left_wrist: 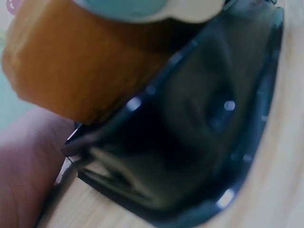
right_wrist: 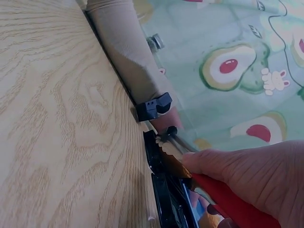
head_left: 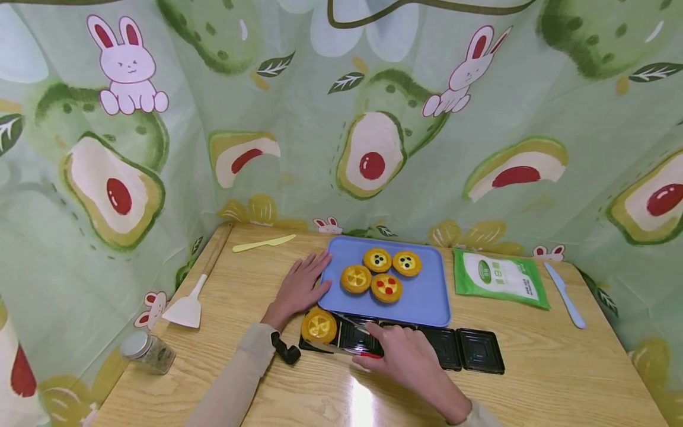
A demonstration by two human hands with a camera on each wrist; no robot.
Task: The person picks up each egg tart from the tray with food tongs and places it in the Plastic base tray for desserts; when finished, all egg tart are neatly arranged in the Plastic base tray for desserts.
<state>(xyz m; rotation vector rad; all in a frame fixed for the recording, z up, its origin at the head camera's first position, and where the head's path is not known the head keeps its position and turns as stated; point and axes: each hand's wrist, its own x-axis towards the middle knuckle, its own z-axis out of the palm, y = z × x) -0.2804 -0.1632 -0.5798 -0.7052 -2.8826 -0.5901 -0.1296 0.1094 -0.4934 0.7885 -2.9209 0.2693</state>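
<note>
My right hand (head_left: 402,359) grips a pair of metal tongs (head_left: 333,349) with a red handle (right_wrist: 228,202). Between the tong arms is an egg tart (head_left: 319,326) with yellow fruit-like pieces on top, at the leftmost compartment of a black plastic tray (head_left: 360,335). A pale scalloped tong end (left_wrist: 194,10) lies across the tart's side in the left wrist view. Fingers spread, my left hand (head_left: 300,287) rests at the left edge of a blue tray (head_left: 421,302). Several more tarts (head_left: 386,287) sit on that blue tray, topped with red, dark or yellow pieces.
A white spatula (head_left: 185,309), a glass jar (head_left: 149,351) and a yellow plastic knife (head_left: 264,244) are on the left of the wooden table. A green-and-white packet (head_left: 500,279) and a blue plastic knife (head_left: 565,295) lie to the right. Patterned curtain (head_left: 299,118) surrounds the table's back and sides.
</note>
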